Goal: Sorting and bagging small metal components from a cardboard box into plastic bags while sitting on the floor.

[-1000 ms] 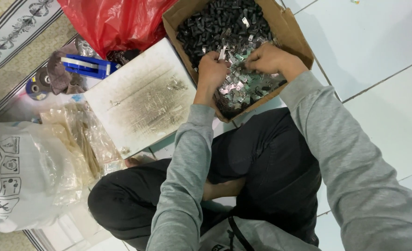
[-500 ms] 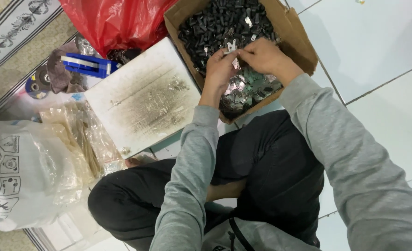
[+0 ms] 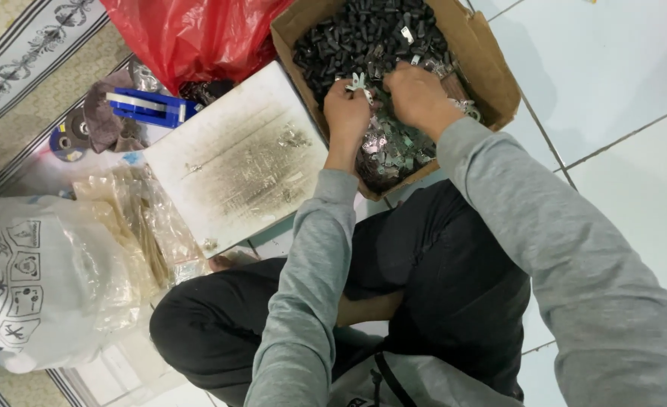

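A brown cardboard box point(image 3: 491, 71) on the floor holds several small black plastic parts point(image 3: 363, 34) at its far side and shiny metal clips point(image 3: 390, 147) at its near side. Both my hands are inside the box over the clips. My left hand point(image 3: 346, 109) is closed on a small metal clip point(image 3: 359, 81) that sticks up above its fingers. My right hand point(image 3: 418, 94) is curled beside it, fingers bent down on the same clip or just next to it; I cannot tell which. Grey sleeves cover both arms.
A stained white board point(image 3: 235, 158) lies left of the box. A red plastic bag point(image 3: 190, 34), a blue tool point(image 3: 149, 105), a grinding disc point(image 3: 66, 139), clear plastic bags point(image 3: 141, 218) and a white printed sack point(image 3: 36, 279) sit at the left. White floor tiles point(image 3: 619, 90) lie to the right.
Both hands moved from the near part of the clip pile up toward the box's middle. The left hand now holds a clip raised above the pile.
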